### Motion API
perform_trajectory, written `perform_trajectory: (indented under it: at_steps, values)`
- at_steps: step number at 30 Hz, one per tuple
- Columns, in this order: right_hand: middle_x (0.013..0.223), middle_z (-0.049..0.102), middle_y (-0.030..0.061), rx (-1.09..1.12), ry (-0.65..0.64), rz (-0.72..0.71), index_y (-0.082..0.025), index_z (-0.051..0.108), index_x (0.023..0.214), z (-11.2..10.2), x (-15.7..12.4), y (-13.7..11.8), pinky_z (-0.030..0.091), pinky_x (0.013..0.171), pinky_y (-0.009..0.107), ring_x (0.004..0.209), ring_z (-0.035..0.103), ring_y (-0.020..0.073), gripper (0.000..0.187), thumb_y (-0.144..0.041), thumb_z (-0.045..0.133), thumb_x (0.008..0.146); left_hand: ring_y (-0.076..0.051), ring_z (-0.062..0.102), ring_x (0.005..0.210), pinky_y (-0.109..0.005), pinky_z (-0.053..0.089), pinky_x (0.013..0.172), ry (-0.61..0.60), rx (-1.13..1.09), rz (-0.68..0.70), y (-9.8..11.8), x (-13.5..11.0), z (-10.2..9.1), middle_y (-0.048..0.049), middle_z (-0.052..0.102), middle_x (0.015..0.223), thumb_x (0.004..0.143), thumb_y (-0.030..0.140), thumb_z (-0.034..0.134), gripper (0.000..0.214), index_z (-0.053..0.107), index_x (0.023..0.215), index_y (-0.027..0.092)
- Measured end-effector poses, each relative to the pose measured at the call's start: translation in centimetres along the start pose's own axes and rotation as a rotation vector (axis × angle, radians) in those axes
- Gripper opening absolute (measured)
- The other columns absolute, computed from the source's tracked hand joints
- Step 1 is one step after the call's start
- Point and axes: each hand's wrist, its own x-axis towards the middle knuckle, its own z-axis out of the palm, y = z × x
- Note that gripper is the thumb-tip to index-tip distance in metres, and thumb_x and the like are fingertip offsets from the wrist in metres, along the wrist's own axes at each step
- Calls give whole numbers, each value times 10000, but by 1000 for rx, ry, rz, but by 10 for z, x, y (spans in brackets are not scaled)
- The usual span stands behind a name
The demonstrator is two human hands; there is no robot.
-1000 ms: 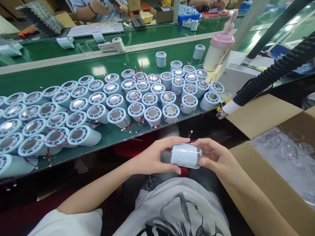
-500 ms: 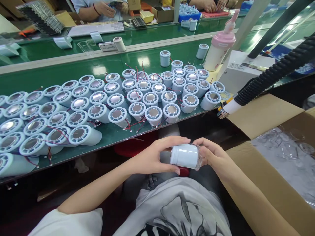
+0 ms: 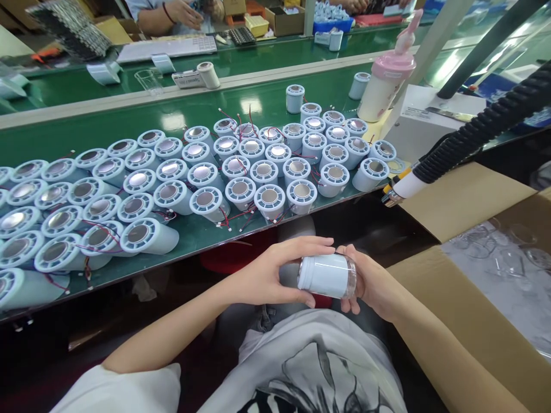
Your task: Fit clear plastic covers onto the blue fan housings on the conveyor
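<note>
Above my lap, a light blue cylinder (image 3: 325, 276) lies on its side between my hands. A clear plastic sleeve (image 3: 352, 276) is around it and sticks out past its right end. My left hand (image 3: 269, 274) grips the left part, thumb below and fingers above. At the other end my right hand (image 3: 375, 287) cups the sleeve, its palm against the rim and fingertips showing underneath; part of its grip is hidden. On the green bench stand several similar blue cylinders (image 3: 269, 197) with round metallic centres and thin red and black wires.
At the right is an open cardboard box (image 3: 451, 304) holding clear plastic pieces (image 3: 501, 258). A black corrugated hose (image 3: 465, 129) with a metal tip hangs over the bench edge. A pink-lidded bottle (image 3: 387, 86) stands behind it. Co-workers' hands (image 3: 183, 14) are across the bench.
My right hand has shifted from a fingertip hold on the sleeve's end to a palm against it, its fingers now lower. The left hand's grip looks the same.
</note>
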Motion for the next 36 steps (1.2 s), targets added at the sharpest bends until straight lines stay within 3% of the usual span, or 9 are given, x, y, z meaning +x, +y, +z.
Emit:
perform_trajectory:
  at_steps: [5, 8, 15, 25, 28, 30, 32, 34, 36]
  values:
    - [482, 642, 48, 74, -38, 165, -144, 561, 763, 4, 1, -6, 369, 292, 97, 306, 545, 80, 563, -582, 285, 986, -291, 503, 1290, -413, 441, 1051, 15, -13, -21, 1, 0, 1, -86, 500, 1431, 677, 171, 827, 701, 562, 1308, 321]
    - [509, 657, 73, 102, -76, 219, -133, 560, 743, 3, 3, -5, 355, 288, 83, 288, 528, 62, 646, -536, 136, 1018, -289, 516, 1272, -367, 501, 977, 36, -41, -88, 3, -1, 3, -95, 527, 1386, 685, 173, 818, 675, 568, 1300, 295]
    - [527, 653, -6, 31, -94, -47, -194, 482, 828, 2, -4, 1, 423, 314, 108, 385, 610, 112, 510, -701, 533, 841, -266, 584, 1195, -363, 508, 973, 67, -78, -139, 12, -5, 8, -115, 536, 1374, 695, 175, 811, 917, 325, 1461, 309]
    - [571, 636, -5, -35, -110, -70, -189, 482, 838, 5, -13, -4, 414, 310, 133, 407, 625, 134, 515, -701, 452, 882, -260, 553, 1218, -394, 450, 1037, 33, 64, 77, 12, -4, 4, -88, 550, 1346, 719, 181, 793, 660, 527, 1308, 314]
    - [548, 596, -1, -131, -61, -102, -182, 502, 814, 5, -12, -1, 400, 308, 156, 414, 602, 139, 520, -663, 347, 937, -255, 564, 1189, -355, 504, 968, 54, 2, -25, 16, -4, 5, -91, 550, 1305, 721, 200, 794, 625, 538, 1285, 284]
    - [614, 608, 7, -304, 67, -236, -184, 531, 870, 3, -13, 1, 462, 382, 188, 499, 622, 146, 363, -478, 360, 995, -237, 582, 1149, -325, 537, 918, 76, -68, -154, 20, -5, 6, -91, 544, 1271, 738, 225, 783, 631, 508, 1305, 265]
    - [925, 677, 62, -520, 190, -480, -207, 535, 1043, -1, -13, 4, 568, 588, 262, 752, 683, 177, 131, -252, 435, 971, -214, 597, 1104, -306, 548, 898, 83, -132, -259, 23, -5, 7, -86, 539, 1247, 756, 244, 769, 609, 502, 1303, 247]
    - [1378, 505, 100, -726, 181, -760, -266, 455, 1254, -6, -13, 8, 551, 885, 383, 1130, 602, 233, 398, -92, 500, 899, -198, 605, 1069, -294, 552, 884, 94, -184, -321, 24, -5, 7, -79, 541, 1230, 763, 256, 763, 585, 510, 1290, 237]
    - [1554, 285, 61, -880, 74, -974, -326, 381, 1367, -11, -13, 12, 427, 1064, 457, 1343, 418, 262, 629, 3, 528, 852, -193, 616, 1028, -291, 563, 847, 102, -237, -361, 23, -5, 7, -75, 551, 1210, 772, 278, 757, 589, 498, 1300, 237]
